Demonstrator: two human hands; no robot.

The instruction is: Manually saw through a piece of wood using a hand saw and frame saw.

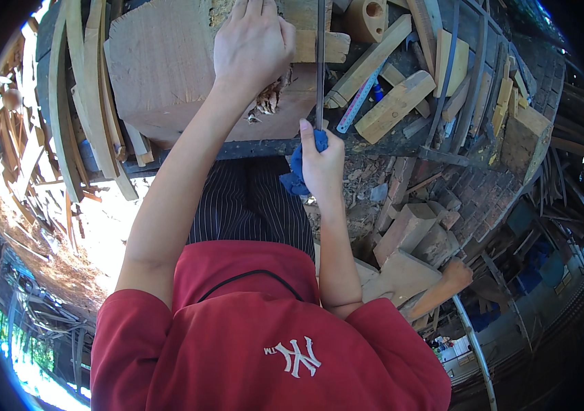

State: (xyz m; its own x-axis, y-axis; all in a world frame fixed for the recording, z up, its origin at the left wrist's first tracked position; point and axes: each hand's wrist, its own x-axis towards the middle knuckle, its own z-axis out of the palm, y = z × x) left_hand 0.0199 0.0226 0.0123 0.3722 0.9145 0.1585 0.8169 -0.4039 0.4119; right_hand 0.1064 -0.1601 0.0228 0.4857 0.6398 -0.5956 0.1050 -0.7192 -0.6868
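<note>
My left hand [252, 48] bears down on a rough-edged wood block [222, 12] at the top of the view, its fingers together and partly cut off by the frame. Ragged, bark-like splinters [271, 97] stick out below that wrist. To the right, my right hand [323, 164] is closed round a blue cloth [297, 171] at the near end of a long, thin metal bar [320, 65]. The bar runs up past the block and out of view, so its kind is not shown. Under the left arm lies a broad wooden board [158, 65].
Long curved wood strips [66, 96] lean at the left. On the bench's right side lie wood offcuts [396, 106], a ruler-like strip [360, 99] and a holed wood block [367, 19]. More wood chunks [405, 236] are piled on the ground beside my right arm.
</note>
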